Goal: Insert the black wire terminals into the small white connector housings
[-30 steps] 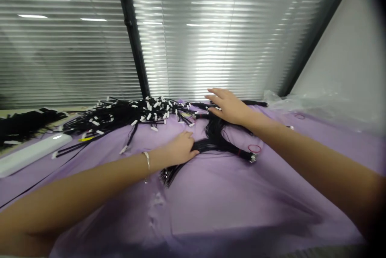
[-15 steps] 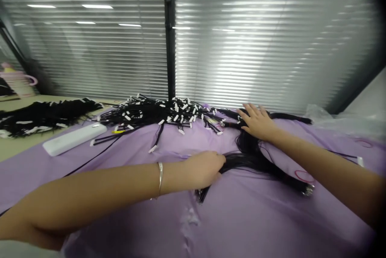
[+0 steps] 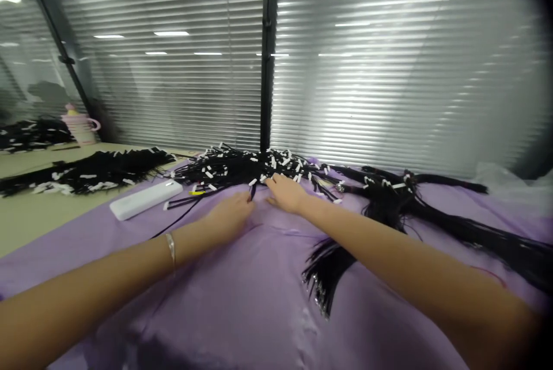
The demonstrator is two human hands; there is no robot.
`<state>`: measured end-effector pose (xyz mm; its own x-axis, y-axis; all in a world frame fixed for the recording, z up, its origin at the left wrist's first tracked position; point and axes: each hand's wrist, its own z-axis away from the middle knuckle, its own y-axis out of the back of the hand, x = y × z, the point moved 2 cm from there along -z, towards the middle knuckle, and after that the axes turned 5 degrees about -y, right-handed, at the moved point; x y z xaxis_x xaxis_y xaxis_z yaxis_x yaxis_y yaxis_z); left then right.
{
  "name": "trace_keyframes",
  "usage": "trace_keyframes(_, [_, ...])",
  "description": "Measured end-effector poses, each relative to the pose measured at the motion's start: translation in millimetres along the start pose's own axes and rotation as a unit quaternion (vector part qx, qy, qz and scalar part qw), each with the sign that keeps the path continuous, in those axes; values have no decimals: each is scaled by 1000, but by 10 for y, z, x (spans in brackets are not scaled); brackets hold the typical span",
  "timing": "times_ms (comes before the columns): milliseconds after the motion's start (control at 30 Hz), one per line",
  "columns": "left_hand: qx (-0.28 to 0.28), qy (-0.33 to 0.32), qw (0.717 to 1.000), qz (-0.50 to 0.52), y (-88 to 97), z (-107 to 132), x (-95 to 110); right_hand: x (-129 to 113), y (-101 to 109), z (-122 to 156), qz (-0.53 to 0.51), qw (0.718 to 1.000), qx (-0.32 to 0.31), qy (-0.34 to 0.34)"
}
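My left hand (image 3: 231, 214) is at the middle of the purple cloth, fingers closed on a short black cable (image 3: 253, 190) that runs to the pile behind. Close on its right, my right hand (image 3: 286, 192) reaches to the front edge of a heap of black cables with white connectors (image 3: 242, 165). Its fingers are apart from the thumb, and the fingertips meet the heap beside a white connector. Under and beyond my right forearm lies a bundle of thin black cables with metallic ends (image 3: 324, 278). More long black bundles (image 3: 466, 226) stretch off to the right.
Left of my hands lies a white oblong case (image 3: 146, 199), with a small yellow piece (image 3: 197, 192) near it. Another black cable heap (image 3: 103, 171) and a pink-handled cup (image 3: 81, 128) are on the pale table. Clear plastic (image 3: 514, 188) lies far right, and window blinds (image 3: 194, 82) stand behind.
Both hands have left the loose black bundle. My left hand has moved left and away from me, my right hand left to the heap. The view has turned somewhat.
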<state>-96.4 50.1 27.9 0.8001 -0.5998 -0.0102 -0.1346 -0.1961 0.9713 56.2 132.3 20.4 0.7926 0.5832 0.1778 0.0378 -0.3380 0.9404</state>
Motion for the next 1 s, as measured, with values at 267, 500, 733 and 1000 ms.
trace_keyframes(267, [31,136,990,-1,602,-18,-579,182,276,218,-68,996,-35,-48])
trace_keyframes(500, [70,201,940,268,715,-133,-228,243,379,349,-185,980,-35,-66])
trace_keyframes(733, [19,101,914,392,282,-503,-80,61,88,142,-261,964,-57,-2])
trace_keyframes(1000, [59,240,957,148,-82,-758,-971,-31,26,472,-172,981,-67,56])
